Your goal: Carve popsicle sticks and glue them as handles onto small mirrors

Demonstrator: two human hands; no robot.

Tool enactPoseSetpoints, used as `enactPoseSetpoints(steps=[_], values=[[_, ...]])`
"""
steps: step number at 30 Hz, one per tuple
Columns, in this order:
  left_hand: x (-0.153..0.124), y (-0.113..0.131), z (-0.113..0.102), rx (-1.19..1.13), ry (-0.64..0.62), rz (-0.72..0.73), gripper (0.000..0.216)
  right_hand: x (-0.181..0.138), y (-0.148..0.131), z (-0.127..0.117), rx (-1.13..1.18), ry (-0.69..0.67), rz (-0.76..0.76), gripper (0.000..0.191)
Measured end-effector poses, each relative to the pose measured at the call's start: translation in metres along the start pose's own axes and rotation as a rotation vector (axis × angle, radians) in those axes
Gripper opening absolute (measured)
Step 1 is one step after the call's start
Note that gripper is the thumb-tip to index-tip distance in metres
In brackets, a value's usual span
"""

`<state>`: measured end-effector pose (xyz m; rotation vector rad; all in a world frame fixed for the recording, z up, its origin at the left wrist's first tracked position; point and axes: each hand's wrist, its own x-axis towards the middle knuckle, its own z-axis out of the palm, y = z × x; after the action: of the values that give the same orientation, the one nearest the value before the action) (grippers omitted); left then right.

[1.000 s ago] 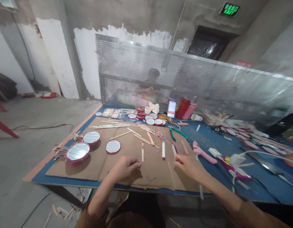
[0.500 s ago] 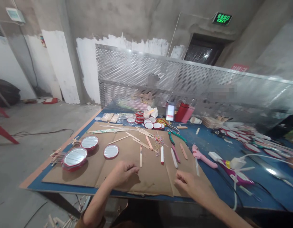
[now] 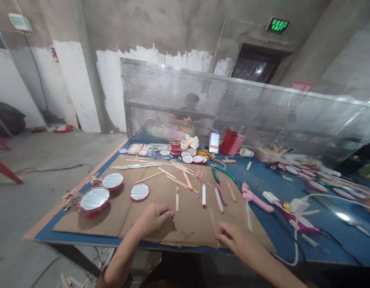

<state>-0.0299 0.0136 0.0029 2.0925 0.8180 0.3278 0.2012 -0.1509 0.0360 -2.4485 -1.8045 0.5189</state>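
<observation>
From afar I'd ease the left hand (image 3: 157,216) and right hand (image 3: 233,237), both loosely curled, any hold unclear to me, around the red-ended marker (image 3: 204,195) without nudging the wooden craft stick (image 3: 177,200) left of it.

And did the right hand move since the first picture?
Yes, the right hand has moved closer to the near edge of the cardboard.
</observation>
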Motion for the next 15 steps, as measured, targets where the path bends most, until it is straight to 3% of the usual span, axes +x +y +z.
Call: enactPoseSetpoints(steps=[15], values=[[-0.0004, 0.0025, -0.0023, 0.021, 0.015, 0.000, 0.034, 0.0013, -0.0013, 0.0002, 0.062, -0.010, -0.001, 0.011]])
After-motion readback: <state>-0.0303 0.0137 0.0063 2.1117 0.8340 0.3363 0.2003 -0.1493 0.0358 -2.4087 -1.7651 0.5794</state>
